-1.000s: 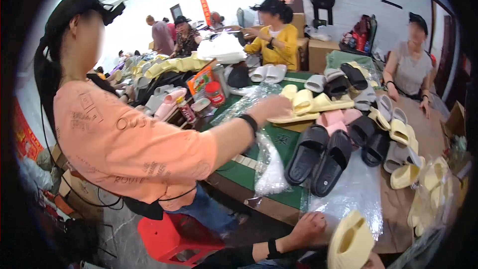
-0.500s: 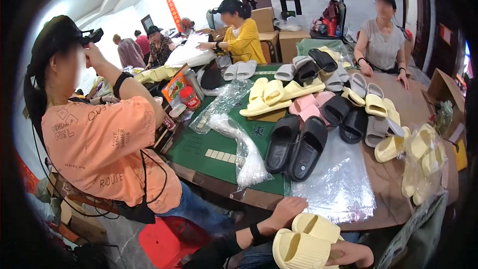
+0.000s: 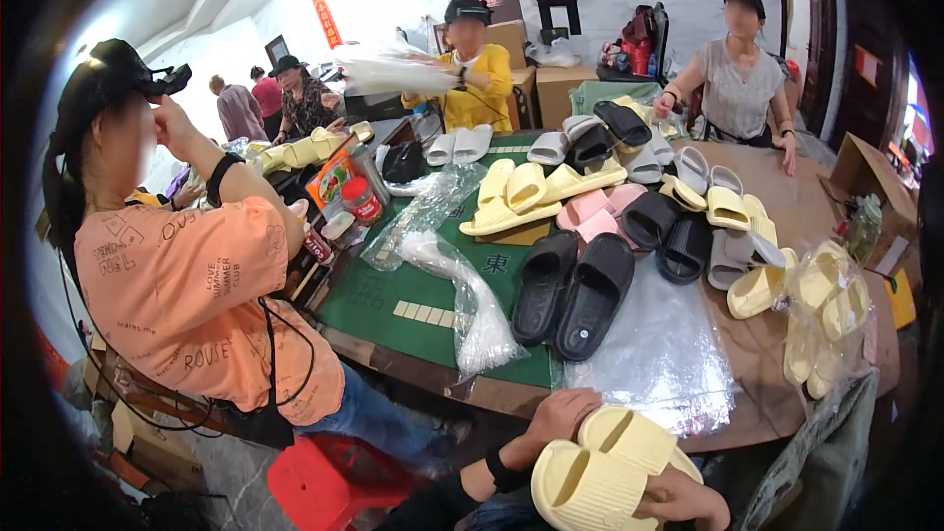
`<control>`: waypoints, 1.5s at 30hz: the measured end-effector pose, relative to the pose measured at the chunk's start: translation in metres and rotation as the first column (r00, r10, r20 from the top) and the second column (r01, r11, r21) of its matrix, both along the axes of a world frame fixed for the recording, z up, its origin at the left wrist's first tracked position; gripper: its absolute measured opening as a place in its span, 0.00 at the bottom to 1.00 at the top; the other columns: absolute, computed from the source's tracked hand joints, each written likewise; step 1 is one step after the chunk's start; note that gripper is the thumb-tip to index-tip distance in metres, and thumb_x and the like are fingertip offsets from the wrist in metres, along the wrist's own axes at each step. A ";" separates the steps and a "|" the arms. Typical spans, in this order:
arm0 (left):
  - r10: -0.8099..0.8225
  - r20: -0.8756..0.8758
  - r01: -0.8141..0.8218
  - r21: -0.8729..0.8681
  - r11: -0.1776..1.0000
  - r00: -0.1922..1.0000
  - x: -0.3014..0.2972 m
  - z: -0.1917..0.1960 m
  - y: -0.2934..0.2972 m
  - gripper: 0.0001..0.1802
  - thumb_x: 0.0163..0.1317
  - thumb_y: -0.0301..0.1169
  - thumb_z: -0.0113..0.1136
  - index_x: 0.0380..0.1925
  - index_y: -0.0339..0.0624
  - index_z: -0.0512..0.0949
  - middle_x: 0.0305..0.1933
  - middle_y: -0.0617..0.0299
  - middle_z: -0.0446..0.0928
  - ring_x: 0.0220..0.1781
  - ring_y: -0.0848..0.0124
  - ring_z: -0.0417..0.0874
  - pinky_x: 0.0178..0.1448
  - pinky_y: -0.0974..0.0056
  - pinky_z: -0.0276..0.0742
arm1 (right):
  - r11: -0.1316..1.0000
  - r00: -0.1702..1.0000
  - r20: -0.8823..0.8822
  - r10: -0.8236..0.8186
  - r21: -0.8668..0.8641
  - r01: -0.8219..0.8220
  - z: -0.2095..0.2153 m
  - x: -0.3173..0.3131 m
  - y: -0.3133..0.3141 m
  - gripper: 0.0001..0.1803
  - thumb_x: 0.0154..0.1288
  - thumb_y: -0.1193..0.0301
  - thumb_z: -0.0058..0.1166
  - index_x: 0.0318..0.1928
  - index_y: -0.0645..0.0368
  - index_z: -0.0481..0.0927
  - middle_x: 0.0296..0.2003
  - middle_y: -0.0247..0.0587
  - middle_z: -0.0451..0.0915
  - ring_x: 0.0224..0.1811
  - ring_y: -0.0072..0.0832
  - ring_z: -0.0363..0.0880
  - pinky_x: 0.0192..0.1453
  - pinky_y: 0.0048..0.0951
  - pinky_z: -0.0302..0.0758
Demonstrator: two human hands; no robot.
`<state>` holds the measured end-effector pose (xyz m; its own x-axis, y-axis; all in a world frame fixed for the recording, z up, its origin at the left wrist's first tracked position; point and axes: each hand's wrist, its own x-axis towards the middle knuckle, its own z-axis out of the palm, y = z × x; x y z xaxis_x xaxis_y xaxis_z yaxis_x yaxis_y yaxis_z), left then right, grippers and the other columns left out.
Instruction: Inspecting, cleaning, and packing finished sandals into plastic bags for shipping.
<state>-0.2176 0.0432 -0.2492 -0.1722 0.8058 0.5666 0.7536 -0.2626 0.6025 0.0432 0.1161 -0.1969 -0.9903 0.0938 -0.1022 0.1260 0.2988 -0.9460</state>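
Observation:
My left hand [image 3: 559, 415] and my right hand [image 3: 685, 500] hold a pair of pale yellow slippers [image 3: 605, 467] together at the bottom edge, just below the table's near rim. A black band circles my left wrist. Right above them a clear plastic bag [image 3: 664, 354] lies flat on the table, and beside it stands a pair of black slippers [image 3: 575, 290].
Many slippers in yellow, pink, white, grey and black cover the green mat [image 3: 393, 285] and brown table [image 3: 787, 334]. A person in an orange shirt [image 3: 187, 295] sits at left above a red stool [image 3: 329, 477]. Two more people sit across the table. Bagged yellow slippers [image 3: 826, 320] lie at right.
The view has swung; the yellow slippers in my hands sit a little further left in the picture. The person in orange keeps a hand raised at their cap.

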 end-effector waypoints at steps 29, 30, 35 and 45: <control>0.063 -0.009 -0.062 0.084 0.995 0.998 0.023 0.020 0.008 0.11 0.55 0.21 0.59 0.39 0.40 0.81 0.49 0.56 0.79 0.55 0.57 0.78 0.61 0.52 0.70 | 0.443 0.881 -0.151 -0.449 0.818 0.366 0.001 -0.020 -0.002 0.11 0.51 0.65 0.58 0.31 0.61 0.79 0.28 0.52 0.78 0.38 0.50 0.76 0.46 0.47 0.70; 0.034 0.004 -0.034 0.056 0.998 0.999 0.026 0.022 0.008 0.11 0.55 0.21 0.58 0.39 0.40 0.82 0.50 0.56 0.79 0.56 0.56 0.77 0.64 0.52 0.68 | 0.437 0.863 -0.116 -0.491 0.825 0.359 -0.002 -0.024 -0.001 0.12 0.50 0.65 0.58 0.33 0.59 0.80 0.30 0.50 0.79 0.40 0.49 0.75 0.47 0.46 0.70; -0.110 0.058 0.112 -0.034 0.993 0.992 0.031 0.021 0.003 0.14 0.55 0.21 0.57 0.42 0.42 0.82 0.57 0.56 0.75 0.63 0.56 0.72 0.69 0.50 0.60 | 0.335 0.803 -0.327 -0.498 0.782 0.526 -0.006 -0.049 0.014 0.11 0.49 0.67 0.56 0.34 0.58 0.79 0.29 0.49 0.79 0.40 0.49 0.76 0.45 0.45 0.70; -0.270 0.118 0.277 -0.044 0.960 0.956 0.054 0.016 0.002 0.14 0.55 0.21 0.60 0.44 0.42 0.80 0.60 0.60 0.74 0.67 0.52 0.66 0.69 0.48 0.59 | 0.426 0.780 -0.016 -0.626 0.830 0.359 -0.030 -0.078 0.065 0.17 0.53 0.66 0.57 0.40 0.62 0.72 0.22 0.57 0.77 0.30 0.53 0.78 0.41 0.46 0.70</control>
<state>-0.1640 0.0456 -0.2331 0.0009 0.8622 0.5065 0.5861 -0.4108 0.6983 -0.0347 0.1812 -0.2273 -0.6860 0.7267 0.0367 0.6906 0.6662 -0.2814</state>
